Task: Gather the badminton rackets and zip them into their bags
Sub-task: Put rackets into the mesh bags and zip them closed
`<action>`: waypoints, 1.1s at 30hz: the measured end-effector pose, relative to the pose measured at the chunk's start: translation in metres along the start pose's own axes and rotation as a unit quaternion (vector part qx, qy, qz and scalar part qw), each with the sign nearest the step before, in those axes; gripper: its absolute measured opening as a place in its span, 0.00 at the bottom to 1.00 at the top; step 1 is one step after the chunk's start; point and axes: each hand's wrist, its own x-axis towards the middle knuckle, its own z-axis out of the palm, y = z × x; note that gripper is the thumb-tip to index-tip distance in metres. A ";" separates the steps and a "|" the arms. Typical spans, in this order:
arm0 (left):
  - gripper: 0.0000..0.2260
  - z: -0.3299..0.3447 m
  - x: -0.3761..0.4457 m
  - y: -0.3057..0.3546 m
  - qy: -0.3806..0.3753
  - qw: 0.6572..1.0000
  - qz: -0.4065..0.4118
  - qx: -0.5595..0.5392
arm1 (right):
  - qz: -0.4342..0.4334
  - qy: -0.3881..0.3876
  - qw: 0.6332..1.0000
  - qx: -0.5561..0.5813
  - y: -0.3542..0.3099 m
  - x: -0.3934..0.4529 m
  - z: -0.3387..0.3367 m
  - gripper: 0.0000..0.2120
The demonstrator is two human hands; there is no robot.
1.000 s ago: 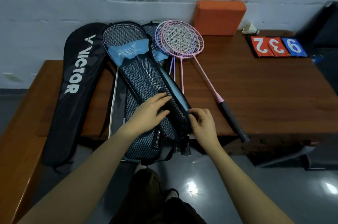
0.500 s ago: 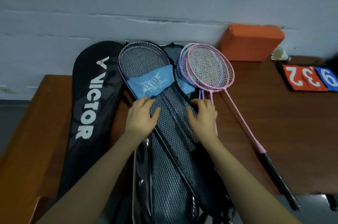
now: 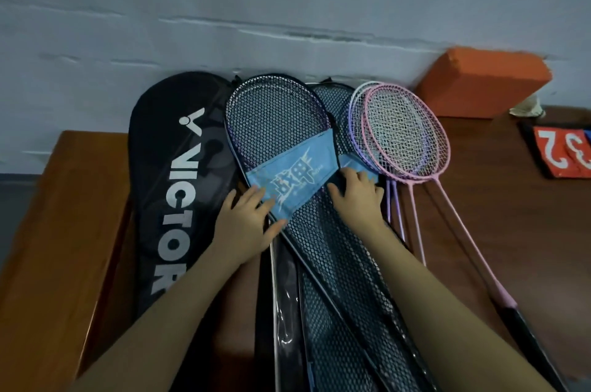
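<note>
1. The left hand point(image 3: 248, 220) lies flat with its fingers spread on the near edge of the top mesh bag point(image 3: 307, 199), fingertips touching the blue band point(image 3: 294, 182) across it. It presses and pinches nothing.
2. The right hand point(image 3: 356, 196) rests on the far side of the same bag, fingers fairly straight and laid over the blue band's right end. I cannot tell whether the thumb hooks the bag's edge.
3. That mesh bag looks loaded: a purple racket rim point(image 3: 236, 148) shows through the netting at the head. Whether its zip is closed all the way round, I cannot tell.
4. A second mesh bag point(image 3: 332, 100) lies under it, its head poking out behind. What it holds is hidden.
5. Just beside the right hand, on the brown table point(image 3: 499, 199), the pink rackets point(image 3: 403, 129) lie bare and overlapped; at least 2 heads and several thin shafts show. My guess is these are what is left to bag.
6. To the left, the black Victor bag point(image 3: 179, 180) lies flat against the wall; whether anything is inside, I cannot say.
7. Farthest back sit an orange block point(image 3: 479, 81) and red number cards point(image 3: 563, 152).
8. By my reckoning the job is partly done: 1 bag filled, the pink rackets still out.
</note>
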 end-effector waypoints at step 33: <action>0.27 -0.104 0.088 0.097 0.157 0.896 -0.166 -0.380 | -0.222 0.076 0.916 0.326 -0.011 -0.036 -0.083 0.09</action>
